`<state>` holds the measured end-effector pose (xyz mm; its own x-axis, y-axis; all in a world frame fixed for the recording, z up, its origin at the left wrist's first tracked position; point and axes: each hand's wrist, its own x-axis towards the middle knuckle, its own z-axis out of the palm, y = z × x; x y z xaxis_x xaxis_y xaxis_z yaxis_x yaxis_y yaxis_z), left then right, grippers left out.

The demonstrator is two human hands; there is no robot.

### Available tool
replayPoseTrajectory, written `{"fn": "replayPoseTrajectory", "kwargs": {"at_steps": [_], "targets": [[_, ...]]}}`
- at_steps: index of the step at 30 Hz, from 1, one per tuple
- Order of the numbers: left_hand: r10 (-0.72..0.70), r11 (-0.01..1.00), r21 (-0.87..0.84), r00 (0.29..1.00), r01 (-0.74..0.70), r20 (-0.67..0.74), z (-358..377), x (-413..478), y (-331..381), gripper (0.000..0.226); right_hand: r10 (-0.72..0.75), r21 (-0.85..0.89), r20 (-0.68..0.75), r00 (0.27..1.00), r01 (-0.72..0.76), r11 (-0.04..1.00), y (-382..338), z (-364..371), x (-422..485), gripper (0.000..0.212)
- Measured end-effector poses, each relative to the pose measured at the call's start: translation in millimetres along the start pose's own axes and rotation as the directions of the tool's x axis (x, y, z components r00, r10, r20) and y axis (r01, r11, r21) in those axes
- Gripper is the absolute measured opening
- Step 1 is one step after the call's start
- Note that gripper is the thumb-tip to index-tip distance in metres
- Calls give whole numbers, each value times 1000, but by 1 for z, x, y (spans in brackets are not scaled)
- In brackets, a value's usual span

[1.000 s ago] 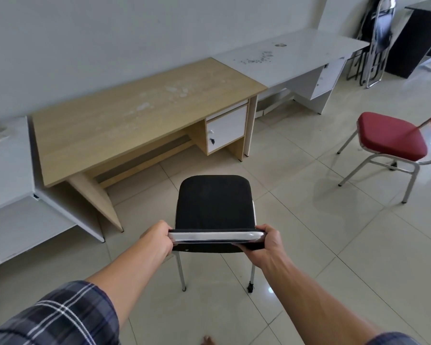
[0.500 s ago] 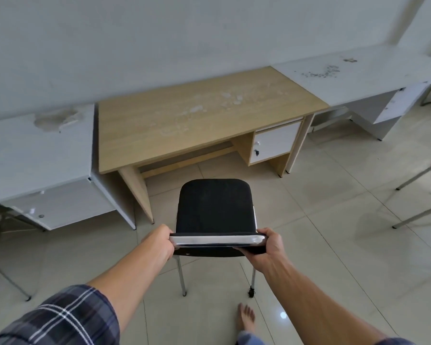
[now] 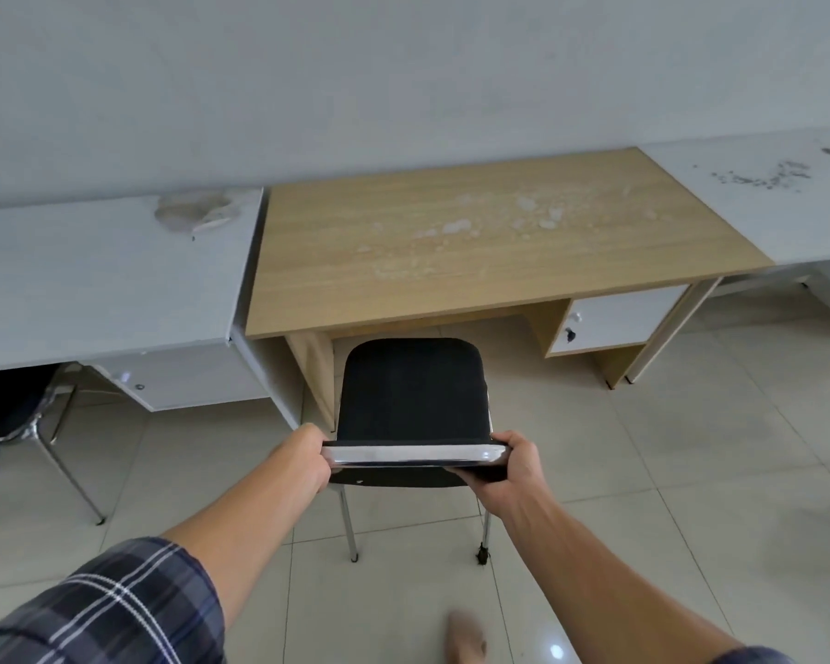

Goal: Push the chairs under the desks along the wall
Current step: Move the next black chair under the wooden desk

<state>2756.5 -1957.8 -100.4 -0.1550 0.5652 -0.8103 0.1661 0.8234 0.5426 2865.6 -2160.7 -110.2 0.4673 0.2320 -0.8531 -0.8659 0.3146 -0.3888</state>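
Observation:
A black padded chair (image 3: 410, 390) with chrome legs stands on the tiled floor, facing the wooden desk (image 3: 475, 232). Its seat front reaches the desk's front edge. My left hand (image 3: 305, 455) grips the left end of the chrome top rail of the backrest. My right hand (image 3: 513, 467) grips the right end of that rail. The desk's knee space lies straight ahead of the chair, between its left leg panel and its white drawer unit (image 3: 614, 323).
A grey desk (image 3: 101, 275) adjoins on the left, with another dark chair (image 3: 10, 409) partly under it. A white desk (image 3: 777, 203) adjoins on the right. All stand against the wall. My bare foot (image 3: 466, 639) shows on the floor below.
I have walked the chair toward the wooden desk and turned left to face it squarely. The red chair has left the view, and both hands keep their grip.

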Motion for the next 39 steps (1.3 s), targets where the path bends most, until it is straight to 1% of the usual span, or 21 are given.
{"fn": "replayPoseTrajectory", "kwargs": {"at_steps": [6,10,15,17,19,21,25,27,30,31,34,37,39], "targets": [[11,999,-40,1000,-12,-22,32,19,25,6,20,-37,17,1000,-19,999,-26,36,38,45],[15,999,-32,998,-17,-57,53,27,44,3,38,-56,28,999,-37,998,-42,62,58,45],[35,998,-44,997,-38,-69,78,34,66,1,58,-85,20,998,-56,995,-60,93,79,49],[38,998,-38,997,-41,-68,86,35,73,5,60,-98,15,998,-58,994,-66,104,85,48],[42,998,-36,997,-45,-69,95,38,82,4,57,-102,14,998,-56,993,-73,115,92,45],[49,998,-45,996,-52,-72,103,44,90,14,59,-101,21,998,-57,993,-79,125,98,44],[45,998,-50,996,-49,-83,116,50,103,6,68,-104,27,997,-65,992,-85,142,107,41],[44,996,-71,995,-50,-84,121,52,110,8,70,-102,30,997,-67,993,-87,149,112,41],[39,996,-78,995,-46,-87,128,59,119,21,72,-106,34,997,-68,992,-92,162,119,42],[42,996,-76,995,-49,-91,130,61,122,21,72,-105,33,997,-68,992,-93,165,120,42],[35,996,-79,997,-40,-73,137,58,133,10,66,-108,27,997,-63,992,-96,177,128,43],[26,994,-106,997,-34,-73,144,62,142,11,67,-117,29,997,-63,991,-102,189,137,41],[32,991,-124,995,-43,-90,150,67,149,10,76,-121,28,997,-72,990,-104,198,143,35]]}}
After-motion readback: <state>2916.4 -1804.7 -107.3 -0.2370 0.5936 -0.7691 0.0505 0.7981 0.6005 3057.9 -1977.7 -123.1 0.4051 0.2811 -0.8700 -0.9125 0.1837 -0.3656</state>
